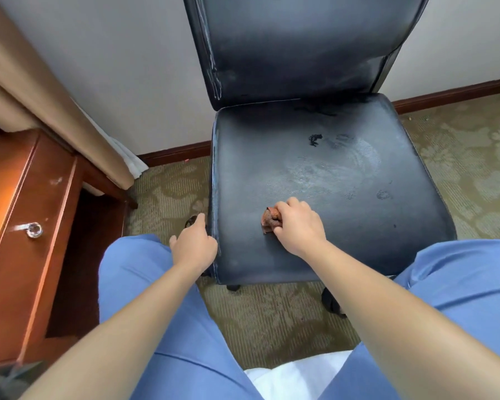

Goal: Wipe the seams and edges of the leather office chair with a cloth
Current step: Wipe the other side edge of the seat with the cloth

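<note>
A black leather office chair (344,157) stands in front of me, its seat dusty with pale wipe marks and worn seams along the left edge. My right hand (296,223) grips a bunched brown cloth (270,220) and presses it on the front left part of the seat. My left hand (195,243) rests against the seat's front left edge, index finger stretched forward along the seam, the other fingers loosely curled and holding nothing.
A reddish wooden desk (26,226) with a drawer knob (34,230) stands at the left, a tan curtain (41,90) behind it. Patterned green carpet (272,321) covers the floor. My knees in blue trousers (459,278) flank the chair's front. White fabric (295,376) lies at the bottom.
</note>
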